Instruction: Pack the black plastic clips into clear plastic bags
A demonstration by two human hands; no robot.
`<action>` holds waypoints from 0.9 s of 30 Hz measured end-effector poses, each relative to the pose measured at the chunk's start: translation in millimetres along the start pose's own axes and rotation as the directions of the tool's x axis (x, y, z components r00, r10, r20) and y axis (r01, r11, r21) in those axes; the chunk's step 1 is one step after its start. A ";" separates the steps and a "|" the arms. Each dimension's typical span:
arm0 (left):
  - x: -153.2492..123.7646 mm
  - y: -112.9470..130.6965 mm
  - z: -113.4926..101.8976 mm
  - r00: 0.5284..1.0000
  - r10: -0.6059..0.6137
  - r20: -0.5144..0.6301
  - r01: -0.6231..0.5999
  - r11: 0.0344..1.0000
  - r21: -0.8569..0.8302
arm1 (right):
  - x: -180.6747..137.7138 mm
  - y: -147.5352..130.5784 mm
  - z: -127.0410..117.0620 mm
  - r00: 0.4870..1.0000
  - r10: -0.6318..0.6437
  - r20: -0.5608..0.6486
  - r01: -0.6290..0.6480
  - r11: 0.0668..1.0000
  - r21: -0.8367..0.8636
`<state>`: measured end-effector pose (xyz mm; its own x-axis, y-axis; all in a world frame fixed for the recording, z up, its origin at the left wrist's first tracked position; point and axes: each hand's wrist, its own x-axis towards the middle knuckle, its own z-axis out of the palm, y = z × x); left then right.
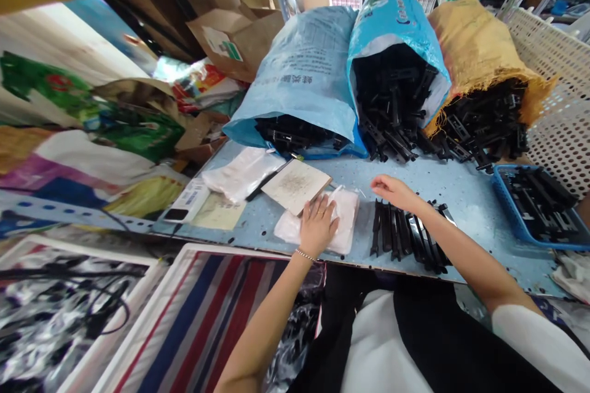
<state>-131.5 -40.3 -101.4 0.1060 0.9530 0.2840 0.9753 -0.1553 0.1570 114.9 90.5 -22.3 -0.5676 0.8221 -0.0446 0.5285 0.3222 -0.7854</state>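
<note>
My left hand (318, 226) lies with its fingers stretched out on a stack of thin, whitish plastic bags (345, 221) near the bench's front edge. A square board (295, 185) with a speckled top touches the back of this stack. To the right, my right hand (395, 191) hovers behind a row of black plastic parts (391, 230). Its fingers are curled together, and nothing shows in them. The black parts lie side by side, and my right forearm crosses over some of them.
A pale blue sack (304, 67), a bright blue sack (396, 6) and a yellow woven sack (479, 43) spill black parts onto the bench. At right stands a blue basket (511, 221) of black parts. More clear plastic (244, 172) lies at left, beside cardboard boxes (239, 43).
</note>
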 end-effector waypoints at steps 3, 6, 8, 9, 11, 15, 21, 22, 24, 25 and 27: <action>-2.2 11.6 -7.1 0.998 -0.058 -0.006 0.058 0.996 -0.062 | -55.9 3.2 -16.6 0.993 0.105 -0.053 -0.096 0.983 0.156; 0.0 14.5 -10.4 0.995 -0.057 0.078 0.068 0.987 -0.143 | -98.8 6.6 -21.1 0.972 0.226 -0.057 -0.197 0.929 0.314; 3.8 12.8 -10.7 0.988 -0.010 0.151 0.050 0.964 -0.261 | -115.9 9.6 -18.3 0.962 0.268 -0.059 -0.225 0.895 0.385; 5.9 12.5 -10.9 0.985 0.002 0.170 0.051 0.949 -0.310 | -121.1 11.2 -15.8 0.959 0.277 -0.061 -0.230 0.885 0.404; 9.4 14.6 -11.8 0.985 -0.020 0.172 0.073 0.947 -0.311 | -125.7 13.3 -9.7 0.959 0.274 -0.066 -0.222 0.878 0.425; 16.2 19.4 -14.4 0.974 -0.141 0.177 0.174 0.966 -0.192 | -120.9 8.1 1.7 0.972 0.225 -0.074 -0.168 0.875 0.454; 23.9 -7.8 -13.1 0.895 -0.308 0.322 0.446 0.642 -0.624 | -101.0 -10.7 21.9 0.987 0.162 -0.011 -0.142 0.895 0.423; 23.9 -11.2 -13.2 0.870 -0.362 0.334 0.490 0.571 -0.659 | -95.9 -13.5 27.8 0.989 0.146 0.006 -0.137 0.908 0.395; 23.9 -14.4 -14.8 0.827 -0.395 0.399 0.550 0.427 -0.718 | -84.4 -20.0 41.7 0.996 0.088 0.028 -0.093 0.949 0.303; 24.1 -14.7 -16.2 0.813 -0.376 0.444 0.571 0.366 -0.735 | -78.4 -23.8 49.0 0.999 0.045 0.031 -0.051 0.968 0.244; 25.3 -14.0 -19.2 0.794 -0.321 0.516 0.601 0.292 -0.744 | -66.6 -32.3 63.6 0.998 -0.056 0.012 0.054 0.991 0.125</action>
<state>-146.2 -19.1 -78.3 -0.1286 0.9411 -0.3127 0.2041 0.3337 0.9203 95.5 -4.5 -33.2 -0.6038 0.7971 -0.0082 0.4138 0.3046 -0.8579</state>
